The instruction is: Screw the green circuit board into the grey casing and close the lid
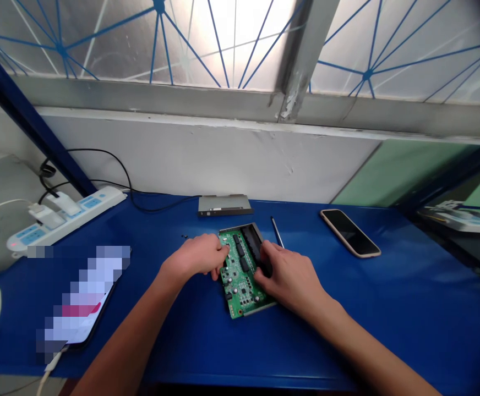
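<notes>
Quick notes from my side of the feed. The green circuit board (240, 280) sits at center of the frame on the blue work table (347, 308), lying in or on a shallow metal tray (235, 229), its upper edge showing past the board. Left hand (194, 257) is on the board's left edge, with the fingers (223, 250) curled over it and the thumb low at the side, looks like a loose pinch. Right hand (287, 278) lies over the right side, fingers (267, 254) slightly spread, pressing near the black heat sink strip (251, 245); can't tell if it's gripping.

State so far: board is seated in the tray, at least partly, can't confirm it's fixed down. Tiny screws (184, 236) lie loose left of the hands, and a thin screwdriver (277, 232) lies untouched just above the right hand. A flat metal plate (224, 205) lies separate at the back. Phone (350, 232) upper right, blurred phone (78, 300) lower left, power strip (64, 217) upper left.
</notes>
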`<state>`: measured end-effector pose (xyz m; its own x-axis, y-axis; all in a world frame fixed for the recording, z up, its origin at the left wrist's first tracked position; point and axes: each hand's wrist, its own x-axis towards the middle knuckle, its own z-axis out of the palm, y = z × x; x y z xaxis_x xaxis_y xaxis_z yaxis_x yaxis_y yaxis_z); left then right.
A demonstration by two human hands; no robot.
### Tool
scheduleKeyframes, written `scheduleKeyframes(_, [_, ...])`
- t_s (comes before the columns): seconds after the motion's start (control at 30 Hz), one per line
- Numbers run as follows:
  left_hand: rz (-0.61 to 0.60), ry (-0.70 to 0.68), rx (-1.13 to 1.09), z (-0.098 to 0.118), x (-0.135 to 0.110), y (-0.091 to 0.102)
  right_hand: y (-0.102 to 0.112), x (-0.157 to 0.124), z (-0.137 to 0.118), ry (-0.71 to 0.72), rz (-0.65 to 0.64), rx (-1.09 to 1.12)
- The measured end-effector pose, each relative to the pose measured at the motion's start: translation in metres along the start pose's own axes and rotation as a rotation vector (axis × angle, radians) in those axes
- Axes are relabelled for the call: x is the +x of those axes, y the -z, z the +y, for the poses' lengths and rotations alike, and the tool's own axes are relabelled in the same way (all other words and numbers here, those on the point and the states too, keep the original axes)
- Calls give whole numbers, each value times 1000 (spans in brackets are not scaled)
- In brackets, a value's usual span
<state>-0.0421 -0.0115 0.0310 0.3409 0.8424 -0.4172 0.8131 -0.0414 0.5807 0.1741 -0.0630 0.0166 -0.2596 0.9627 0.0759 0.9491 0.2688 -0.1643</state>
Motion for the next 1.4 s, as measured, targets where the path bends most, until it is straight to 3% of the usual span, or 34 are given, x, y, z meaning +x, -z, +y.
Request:
scheduleKeyframes(0.1, [127, -30, 75, -4, -1, 4, 1, -1, -3, 53, 38, 4])
scheduleKeyframes(0.27, [483, -153, 133, -12, 8, 8, -5, 3, -13, 135, 109, -68])
scheduleKeyframes(0.4, [584, -264, 174, -16, 19, 2, -9, 9, -21, 170, 111, -107])
scheduleKeyframes(0.7, [504, -407, 121, -33, 45, -6, -12, 14, -21, 130, 106, -81])
scheduleKeyframes(1.4, [504, -459, 108, -36, 48, -8, -11, 10, -10, 6, 133, -100])
